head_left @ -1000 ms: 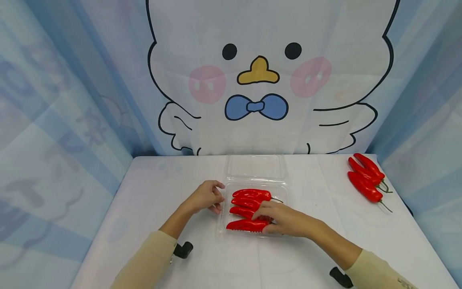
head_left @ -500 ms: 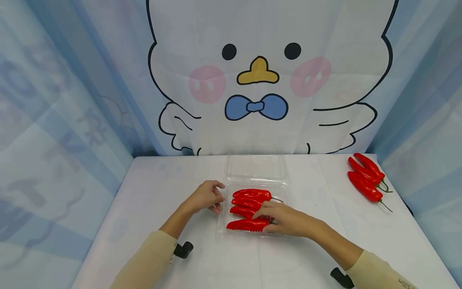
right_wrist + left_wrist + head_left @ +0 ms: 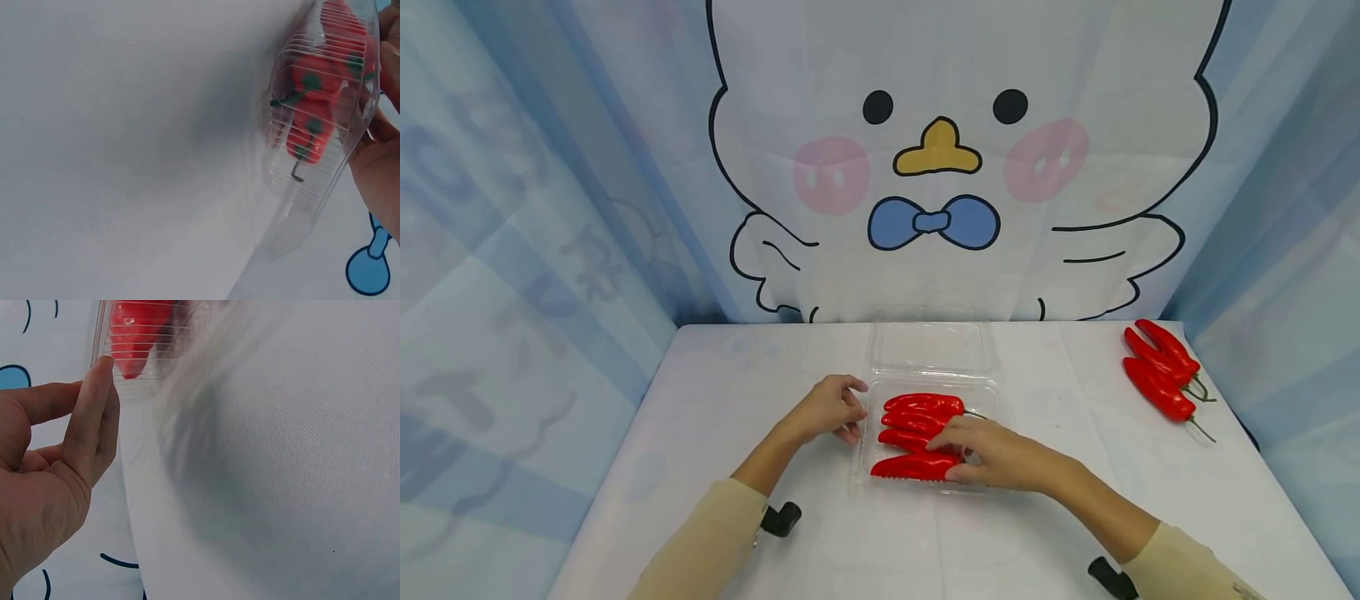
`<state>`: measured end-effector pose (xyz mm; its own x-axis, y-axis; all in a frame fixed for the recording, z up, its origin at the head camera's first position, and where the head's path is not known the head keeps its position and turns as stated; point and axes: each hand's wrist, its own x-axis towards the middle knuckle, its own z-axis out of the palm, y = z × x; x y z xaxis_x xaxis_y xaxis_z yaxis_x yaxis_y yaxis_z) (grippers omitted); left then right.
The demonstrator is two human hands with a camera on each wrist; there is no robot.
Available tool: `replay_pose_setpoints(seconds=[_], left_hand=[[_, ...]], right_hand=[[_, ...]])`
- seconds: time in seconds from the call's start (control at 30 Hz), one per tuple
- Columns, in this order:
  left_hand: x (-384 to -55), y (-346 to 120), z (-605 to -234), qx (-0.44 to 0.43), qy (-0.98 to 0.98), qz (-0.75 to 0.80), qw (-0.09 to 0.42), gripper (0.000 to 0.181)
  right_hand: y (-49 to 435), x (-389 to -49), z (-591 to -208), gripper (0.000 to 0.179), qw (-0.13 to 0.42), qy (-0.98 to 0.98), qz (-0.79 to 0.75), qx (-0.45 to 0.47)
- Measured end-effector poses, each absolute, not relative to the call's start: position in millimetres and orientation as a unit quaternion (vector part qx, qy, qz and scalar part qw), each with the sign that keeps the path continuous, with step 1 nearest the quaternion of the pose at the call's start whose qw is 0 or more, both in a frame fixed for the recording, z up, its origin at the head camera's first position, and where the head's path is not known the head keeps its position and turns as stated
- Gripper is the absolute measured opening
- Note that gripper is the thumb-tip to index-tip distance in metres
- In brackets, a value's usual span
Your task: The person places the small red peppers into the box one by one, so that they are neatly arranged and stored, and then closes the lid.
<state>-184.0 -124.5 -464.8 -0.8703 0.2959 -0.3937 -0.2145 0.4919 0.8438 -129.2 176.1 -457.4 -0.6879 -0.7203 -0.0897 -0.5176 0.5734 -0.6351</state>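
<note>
- Four red peppers (image 3: 910,468) lie side by side in the clear plastic box (image 3: 988,394), tips left, stem ends right; box sits mid-bench (image 3: 1075,517).
- Right hand (image 3: 988,454): fingers bent over the stem ends of the front peppers, thumb by the nearest one; can't tell if it grips or only touches.
- Left hand (image 3: 829,410): fingers fairly straight, tips at the box's left edge, holding no pepper.
- Step looks like settling peppers in the row. To do it well: light fingertip nudges, bodies kept parallel, stems tucked inside the right wall.
- Left fingertips should brace the edge gently; thin plastic would likely flex or slide under a hard push.
- Check the farthest pepper's long stem, which reaches toward the right wall; could catch there.
- Lid (image 3: 932,348) folded back behind the box, out of the hands' way.
- Three more peppers (image 3: 1153,387) together at the bench's far right corner, stems toward the right edge, well apart from the box.
- Right hand and forearm cover the stem ends in the head view; right wrist view shows some through the ribbed wall.
- Behind: cartoon backdrop (image 3: 936,275); blue curtains (image 3: 520,333) on both sides.
</note>
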Motion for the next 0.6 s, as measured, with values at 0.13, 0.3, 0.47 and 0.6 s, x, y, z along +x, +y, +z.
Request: replay_pose_setpoints(seconds=[0.13, 0.3, 0.47, 0.6], left_hand=[[-184.2, -124.3, -465.1, 0.024, 0.825, 0.503, 0.254, 0.043], [-184.5, -124.5, -465.1, 0.022, 0.825, 0.505, 0.254, 0.043], [-184.7, -124.6, -465.3, 0.02, 0.827, 0.503, 0.252, 0.043], [-185.1, -125.0, -467.4, 0.02, 0.828, 0.5, 0.251, 0.044]], right_hand=[[179.4, -130.3, -456.4, 0.041, 0.164, 0.871, -0.303, -0.349], [185.0, -132.9, -455.3, 0.042, 0.158, 0.872, -0.307, -0.347], [193.1, -134.6, -451.8, 0.044, 0.147, 0.878, -0.309, -0.335], [200.9, -136.1, -448.4, 0.041, 0.129, 0.886, -0.309, -0.321]])
